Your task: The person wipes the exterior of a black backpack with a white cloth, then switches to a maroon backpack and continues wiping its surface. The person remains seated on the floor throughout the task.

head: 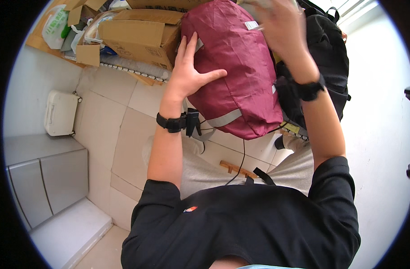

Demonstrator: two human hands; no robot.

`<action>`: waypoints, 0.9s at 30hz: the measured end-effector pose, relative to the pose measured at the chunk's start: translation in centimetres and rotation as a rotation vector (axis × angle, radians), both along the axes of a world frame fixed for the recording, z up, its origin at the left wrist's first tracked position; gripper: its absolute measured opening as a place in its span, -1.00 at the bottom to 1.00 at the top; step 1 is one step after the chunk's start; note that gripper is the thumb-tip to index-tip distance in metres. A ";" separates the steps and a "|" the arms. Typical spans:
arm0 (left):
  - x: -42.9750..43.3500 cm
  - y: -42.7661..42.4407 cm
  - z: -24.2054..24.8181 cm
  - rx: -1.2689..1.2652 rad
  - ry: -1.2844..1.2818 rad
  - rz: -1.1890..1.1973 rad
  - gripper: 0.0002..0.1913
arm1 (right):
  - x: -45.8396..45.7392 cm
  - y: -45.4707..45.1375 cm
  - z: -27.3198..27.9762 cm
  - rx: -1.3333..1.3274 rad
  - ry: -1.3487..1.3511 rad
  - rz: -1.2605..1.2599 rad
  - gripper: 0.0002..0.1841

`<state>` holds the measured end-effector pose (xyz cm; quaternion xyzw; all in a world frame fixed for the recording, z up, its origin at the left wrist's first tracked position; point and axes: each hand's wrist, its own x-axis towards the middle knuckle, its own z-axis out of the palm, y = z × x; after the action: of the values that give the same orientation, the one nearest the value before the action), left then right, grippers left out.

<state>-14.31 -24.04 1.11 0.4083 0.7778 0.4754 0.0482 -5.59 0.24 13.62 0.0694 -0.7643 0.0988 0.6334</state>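
A large maroon fabric bag (232,74) with grey straps and a small white tag (251,25) lies before me, bulging and full. My left hand (188,72) rests against its left side, fingers spread and thumb pointing across the fabric. Over the bag's far right edge is my right hand (282,28), blurred by motion. Something pale shows at its fingers, but whether it is gripped I cannot make out. Each wrist wears a black strap; the left one (173,122) carries a black clip-like piece. A black backpack (326,57) stands right of the bag, partly behind my right forearm.
Open cardboard boxes (137,37) and plastic bags (56,28) crowd the shelf at the back left. A cream suitcase (61,113) stands by the left wall, near a grey cabinet (65,178). Below lie a small wooden stool (237,168) and a black cable (244,151).
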 end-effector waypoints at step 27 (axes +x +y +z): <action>0.1 0.3 -1.0 -0.363 -0.031 0.076 0.75 | 11.7 -4.5 -8.9 -0.342 -0.944 0.126 -0.82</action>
<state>-14.24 -23.74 0.07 0.3561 0.8647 0.3349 0.1149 6.08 -4.26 4.76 -0.0416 -0.9346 0.2809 0.2142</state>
